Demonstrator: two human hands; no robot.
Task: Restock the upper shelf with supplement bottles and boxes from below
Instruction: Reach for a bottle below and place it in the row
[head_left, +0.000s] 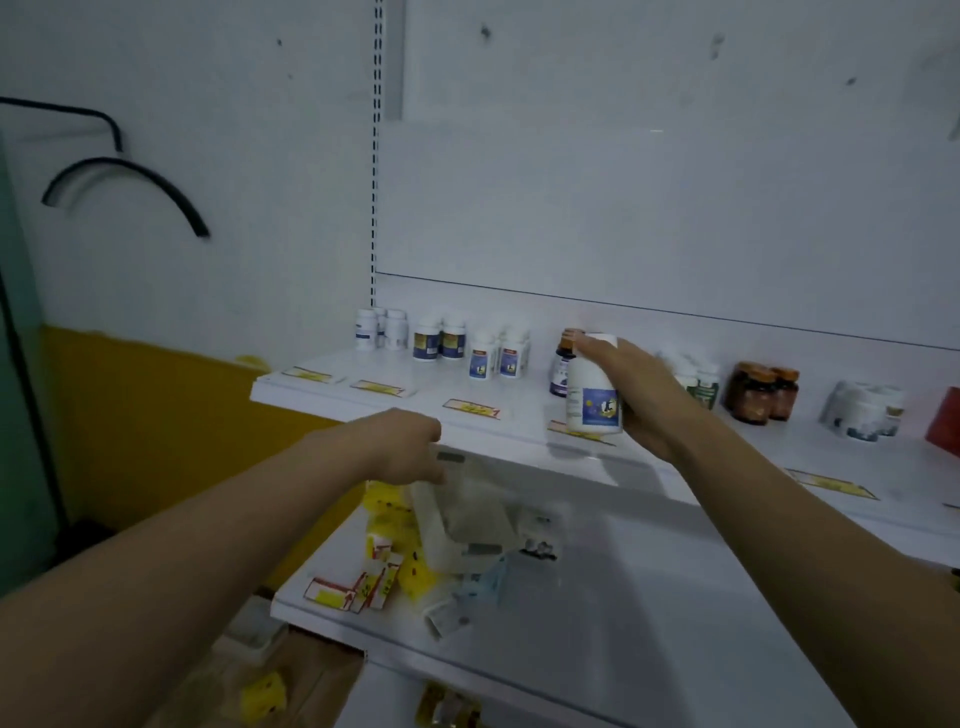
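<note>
My right hand (641, 395) grips a white supplement bottle (592, 400) with a blue label, held upright over the front edge of the upper shelf (395, 402). Behind it stands a dark bottle (563, 366) with an orange cap. My left hand (410, 449) reaches under the upper shelf's front edge, fingers curled at a clear plastic bag (467, 519) on the lower shelf (597, 623); whether it holds the bag is unclear. White bottles (439, 338) stand in pairs along the back left of the upper shelf.
Amber bottles (761, 392), white tubs (862, 410) and a red item (945, 421) stand at the right of the upper shelf. Yellow price tags (470, 408) line its edge. Loose tags (358, 587) and yellow packets lie on the lower shelf. Black hoses (130, 176) hang on the left wall.
</note>
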